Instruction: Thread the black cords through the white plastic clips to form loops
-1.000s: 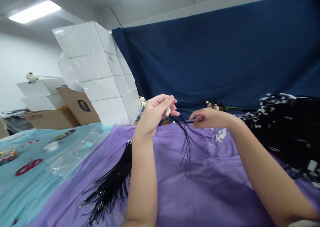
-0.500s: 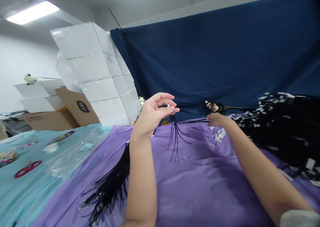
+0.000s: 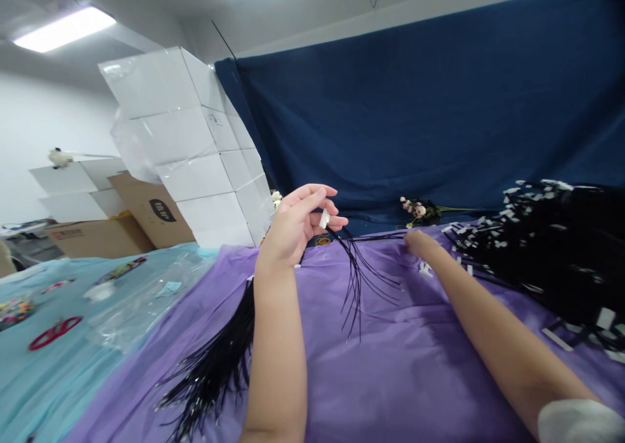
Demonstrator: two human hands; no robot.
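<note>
My left hand is raised over the purple cloth, its fingers curled round a small bundle of thin black cords. A white tag shows between the fingertips at the top of the bundle, and loose cord ends hang below. Farther right, my right hand is closed at the back of the cloth. Dark cords stretch from the left hand's side to its fingertips, which are partly hidden. White scraps lie just below that hand.
A big pile of black cords with white tags covers the right side. Another black cord bundle lies beside my left forearm. Artificial flowers rest by the blue curtain. Red-handled scissors and white boxes are leftward.
The white tag shows more fully in my left hand, its thumb has lifted, and the hanging cords have swung right. My right hand has shifted slightly right and down.
</note>
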